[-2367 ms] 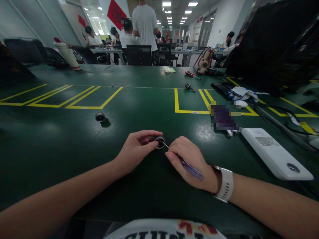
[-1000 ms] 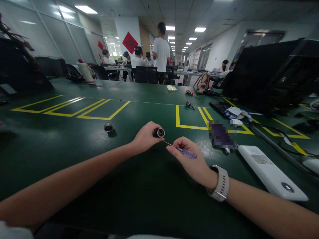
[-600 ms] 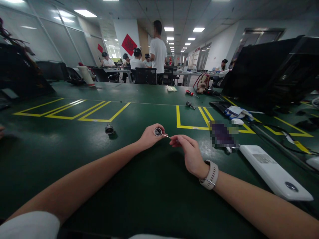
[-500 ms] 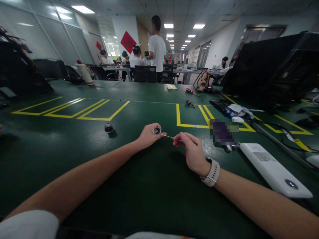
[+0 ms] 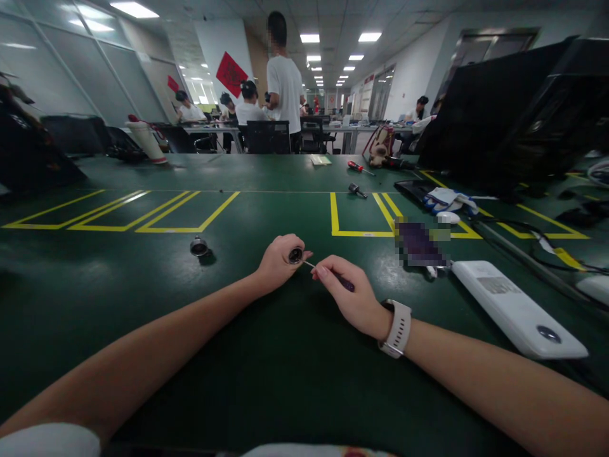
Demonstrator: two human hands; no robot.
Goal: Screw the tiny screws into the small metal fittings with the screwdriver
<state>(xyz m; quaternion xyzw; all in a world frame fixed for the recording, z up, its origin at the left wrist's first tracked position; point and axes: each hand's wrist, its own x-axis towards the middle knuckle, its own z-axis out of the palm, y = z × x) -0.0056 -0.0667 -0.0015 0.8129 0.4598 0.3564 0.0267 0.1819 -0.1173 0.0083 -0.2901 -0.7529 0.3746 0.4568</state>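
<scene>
Slim screwdriver (image 5: 346, 283) slants beside hollow metal part (image 5: 295, 255).

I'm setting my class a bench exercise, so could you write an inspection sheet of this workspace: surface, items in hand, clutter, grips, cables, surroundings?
Surface: green tabletop, marked with yellow tape.
Items in hand: round metal part, its opening showing; thin screwdriver, its tip close to the left fingers, contact unclear.
Clutter: loose metal fitting at left; red-handled screwdriver, white-and-blue glove and white device towards the right.
Grips: left hand closed around the part; right hand closed on the thin screwdriver.
Cables: dark cables at right, across the tape.
Surroundings: standing person in a white shirt, others seated at desks beyond the tabletop.
</scene>
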